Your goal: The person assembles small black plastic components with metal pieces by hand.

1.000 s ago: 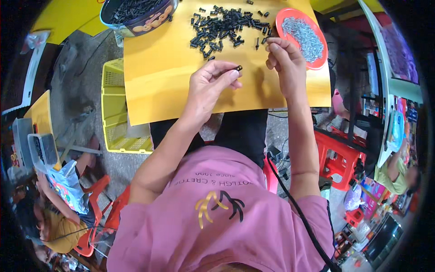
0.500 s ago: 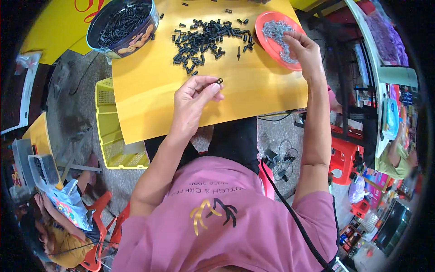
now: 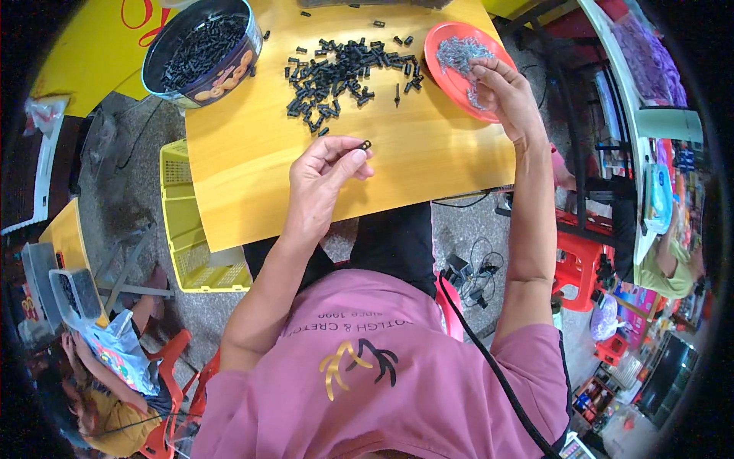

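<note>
1. While our left fingers (image 3: 349,163) are clamping a black piece (image 3: 365,144) left of the red plate (image 3: 451,86), we're best leaving its end exposed.
2. Over the plate, whether our right fingers (image 3: 495,73) are gripping, we cannot tell.

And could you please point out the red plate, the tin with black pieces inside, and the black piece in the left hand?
Red plate (image 3: 452,83), head view: bare lower-left part.
Tin (image 3: 222,81), head view: printed outer wall.
Held black piece (image 3: 366,144), head view: the end sticking out.
</note>
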